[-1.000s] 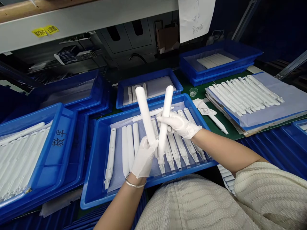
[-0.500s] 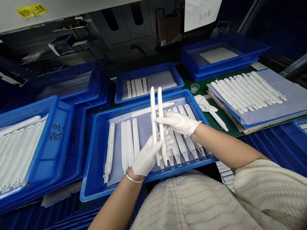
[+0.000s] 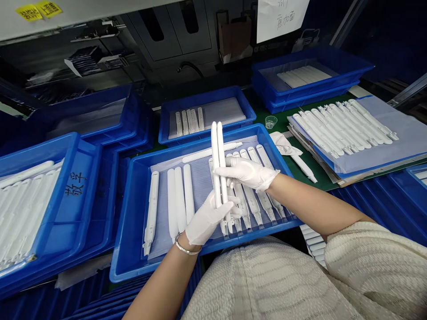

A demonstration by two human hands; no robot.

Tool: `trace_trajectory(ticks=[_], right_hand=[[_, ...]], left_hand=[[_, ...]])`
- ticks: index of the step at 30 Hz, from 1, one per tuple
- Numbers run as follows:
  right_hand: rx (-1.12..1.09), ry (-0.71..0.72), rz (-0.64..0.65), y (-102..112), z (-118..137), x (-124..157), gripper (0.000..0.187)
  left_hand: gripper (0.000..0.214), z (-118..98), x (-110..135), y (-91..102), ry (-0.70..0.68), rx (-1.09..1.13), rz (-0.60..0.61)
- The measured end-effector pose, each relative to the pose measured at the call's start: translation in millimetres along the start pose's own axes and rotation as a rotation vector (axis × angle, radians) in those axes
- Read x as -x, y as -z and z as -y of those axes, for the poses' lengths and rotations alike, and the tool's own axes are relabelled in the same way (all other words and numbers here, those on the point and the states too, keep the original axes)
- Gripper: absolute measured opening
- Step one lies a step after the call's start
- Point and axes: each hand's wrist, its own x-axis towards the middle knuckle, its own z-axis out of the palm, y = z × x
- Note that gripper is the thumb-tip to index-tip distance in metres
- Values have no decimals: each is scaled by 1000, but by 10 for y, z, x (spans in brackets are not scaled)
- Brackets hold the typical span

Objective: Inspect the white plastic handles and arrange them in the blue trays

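Note:
Two long white plastic housing pieces (image 3: 218, 153) stand nearly upright, side by side, over the middle of a blue tray (image 3: 133, 195). My left hand (image 3: 208, 218), in a white glove, is closed around their lower ends. My right hand (image 3: 248, 172), also gloved, grips them around mid-length, its index finger lying across their front. Below, in the tray, white pieces with clear comb-like ends (image 3: 251, 206) lie in a row, partly behind my hands. Smooth white pieces (image 3: 180, 195) lie to the left, and one piece (image 3: 211, 152) lies crosswise at the back.
A stack of blue trays (image 3: 76, 186) holding white pieces stands at the left. Behind is another blue tray (image 3: 245, 104). At the right, several white pieces (image 3: 343, 129) lie on a paper-covered stack. A clear cup (image 3: 271, 122) and a crumpled cloth (image 3: 283, 144) rest nearby.
The two white pieces have come closer together, the gap between them narrowing at the top. Both hands keep their hold, with my left hand shifted very slightly.

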Motion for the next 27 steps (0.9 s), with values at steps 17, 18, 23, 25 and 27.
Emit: trace_trajectory(ticks=[17,18,23,25,27], right_hand=[[-436,97,396,-26,39,61,51],[-426,93,422,-45,25,63,53],[-390,88,528,-54,10,66,60],[-374,109,533,-13,36,75,57],[-354,124,529,45,63,79,53]], left_hand=[[83,306,208,-375,209,607,421],[87,382,199,-381,225,628,454],[83,546,132,-315,227,663,614],[74,449,120,-280,192,613,614],[65,280,118,-249,155,535,569]])
